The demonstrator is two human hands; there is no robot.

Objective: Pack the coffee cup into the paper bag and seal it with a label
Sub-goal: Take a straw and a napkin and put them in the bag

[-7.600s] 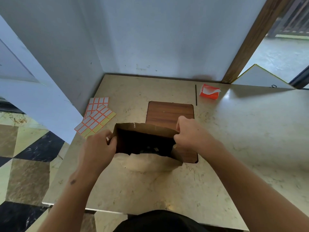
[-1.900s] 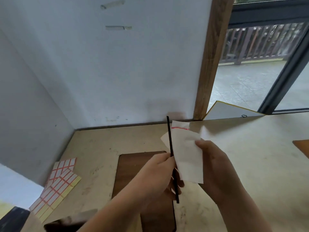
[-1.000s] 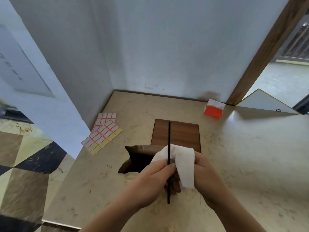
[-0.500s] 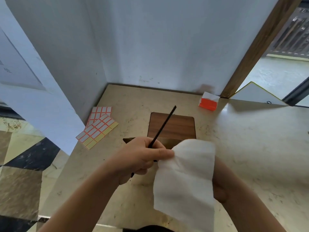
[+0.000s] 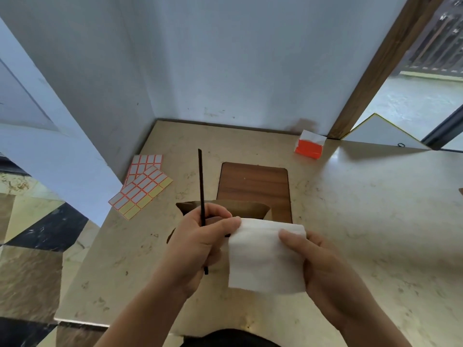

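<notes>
The brown paper bag stands open on the marble counter, mostly hidden behind my hands; the coffee cup is not visible. My left hand grips a thin black straw that points up and away, and its thumb also pinches the left edge of a white napkin. My right hand holds the napkin's right side, thumb on top. The napkin is spread flat just in front of the bag's mouth. Two sheets of orange-edged labels lie at the left of the counter.
A wooden board is set into the counter behind the bag. An orange and white tissue pack sits by the back wall. The counter's left edge drops to a tiled floor. A wooden post stands at the back right.
The napkin, hanging loose half a second ago, is now held flat and folded smaller between both hands. The straw has swung from tilted right to nearly upright.
</notes>
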